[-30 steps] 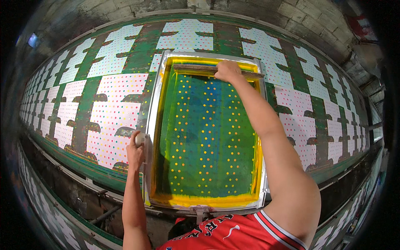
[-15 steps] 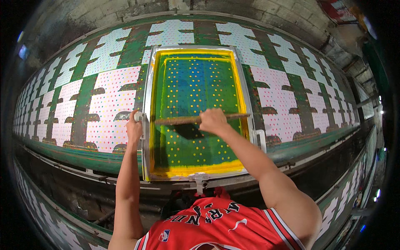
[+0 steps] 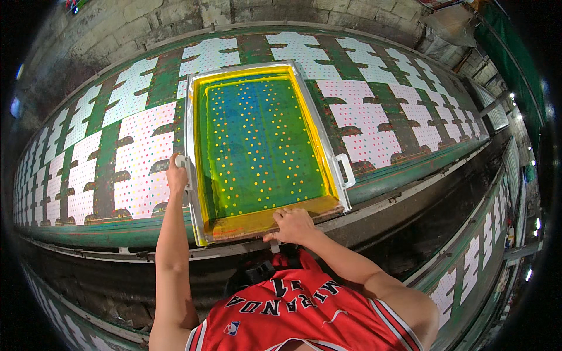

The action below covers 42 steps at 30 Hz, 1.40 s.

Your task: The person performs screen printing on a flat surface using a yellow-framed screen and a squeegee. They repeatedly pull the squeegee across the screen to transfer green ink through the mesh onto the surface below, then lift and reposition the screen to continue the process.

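A silkscreen frame [image 3: 190, 134] with silver metal sides and yellow ink along its inner edges lies on the long green table, its mesh [image 3: 266, 146] green and blue with rows of small dots. My left hand [image 3: 177, 174] is closed round the white handle [image 3: 187, 169] on the frame's left side. At the near end of the mesh, my right hand [image 3: 293, 225] grips a wooden squeegee [image 3: 243, 227]. The squeegee spans most of the frame's width, close against its near edge. Part of the squeegee's top is hidden under my fingers.
Several white cut fabric pieces [image 3: 145, 140] with coloured dots lie in two rows on the table [image 3: 374, 181]. A second white handle [image 3: 345, 171] sticks out from the frame's right side. A rail [image 3: 398, 202] runs along the table's near edge. A block wall [image 3: 205, 13] stands behind.
My right hand has drawn the squeegee from the middle of the mesh toward me to the near end. My left hand still holds the handle. The view has shifted and tilted.
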### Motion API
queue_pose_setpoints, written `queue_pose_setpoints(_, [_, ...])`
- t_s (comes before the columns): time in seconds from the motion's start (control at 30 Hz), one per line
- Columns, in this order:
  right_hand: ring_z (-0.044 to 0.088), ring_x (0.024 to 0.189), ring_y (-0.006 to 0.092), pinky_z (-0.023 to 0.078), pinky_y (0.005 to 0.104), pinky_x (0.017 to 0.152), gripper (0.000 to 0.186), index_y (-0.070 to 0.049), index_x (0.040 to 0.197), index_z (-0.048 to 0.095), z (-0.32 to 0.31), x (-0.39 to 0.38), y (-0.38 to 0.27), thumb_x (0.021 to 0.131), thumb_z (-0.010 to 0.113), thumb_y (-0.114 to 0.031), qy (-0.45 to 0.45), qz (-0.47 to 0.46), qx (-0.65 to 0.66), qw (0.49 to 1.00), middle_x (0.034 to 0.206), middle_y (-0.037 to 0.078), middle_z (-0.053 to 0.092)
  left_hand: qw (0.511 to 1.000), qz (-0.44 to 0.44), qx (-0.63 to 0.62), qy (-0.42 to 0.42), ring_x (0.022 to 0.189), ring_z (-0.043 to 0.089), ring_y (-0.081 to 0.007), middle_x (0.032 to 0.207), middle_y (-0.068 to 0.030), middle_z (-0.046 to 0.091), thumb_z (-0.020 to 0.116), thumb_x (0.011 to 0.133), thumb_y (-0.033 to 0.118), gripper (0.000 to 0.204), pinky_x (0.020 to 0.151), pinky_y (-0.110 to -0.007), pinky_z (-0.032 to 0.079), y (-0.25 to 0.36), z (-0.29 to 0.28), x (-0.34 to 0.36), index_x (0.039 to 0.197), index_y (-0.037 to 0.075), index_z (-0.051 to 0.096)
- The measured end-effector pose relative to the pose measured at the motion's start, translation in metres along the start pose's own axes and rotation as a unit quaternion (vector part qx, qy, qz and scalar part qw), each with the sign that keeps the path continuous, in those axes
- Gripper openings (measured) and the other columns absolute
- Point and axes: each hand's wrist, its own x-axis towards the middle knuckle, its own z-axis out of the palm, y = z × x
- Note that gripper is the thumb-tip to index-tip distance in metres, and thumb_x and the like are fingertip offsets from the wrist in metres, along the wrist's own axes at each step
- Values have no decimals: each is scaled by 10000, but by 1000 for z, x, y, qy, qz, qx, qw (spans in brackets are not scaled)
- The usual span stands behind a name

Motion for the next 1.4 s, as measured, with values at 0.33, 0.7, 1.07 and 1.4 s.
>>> queue_pose_setpoints(0.33, [694, 962, 439, 547, 516, 841, 694, 70, 1117, 661, -34, -18, 186, 970, 563, -601, 226, 399, -22, 888, 1050, 311, 695, 1000, -14, -21, -7, 519, 637, -256, 777, -193, 692, 419, 791, -32, 660, 459, -393, 505, -2, -1, 3, 1400, 181, 557])
queue_pose_setpoints(0.7, [700, 697, 266, 532, 405, 703, 727, 1, 782, 682, -10, -40, 293, 914, 588, -707, 66, 448, 401, 796, 746, 155, 714, 998, 27, -40, 26, 433, 478, -112, 757, -79, 618, 501, 832, -87, 637, 379, -308, 397, 94, -44, -6, 1427, 119, 594])
queue_pose_setpoints(1.07, [710, 719, 272, 538, 409, 721, 749, -19, 734, 691, -96, -134, 513, 896, 575, -740, 167, 456, 297, 822, 682, 126, 694, 992, 40, -111, 42, 434, 492, -115, 712, -55, 614, 577, 909, -78, 549, 385, -310, 389, 236, 155, -102, 1426, 105, 567])
queue_pose_setpoints(1.4, [706, 697, 275, 530, 426, 726, 783, -4, 796, 712, -109, -238, 664, 869, 583, -773, 142, 511, 287, 798, 688, 124, 700, 986, 11, -164, 0, 424, 535, -121, 707, -93, 660, 596, 908, -86, 563, 382, -312, 428, 289, 318, -187, 1443, 85, 555])
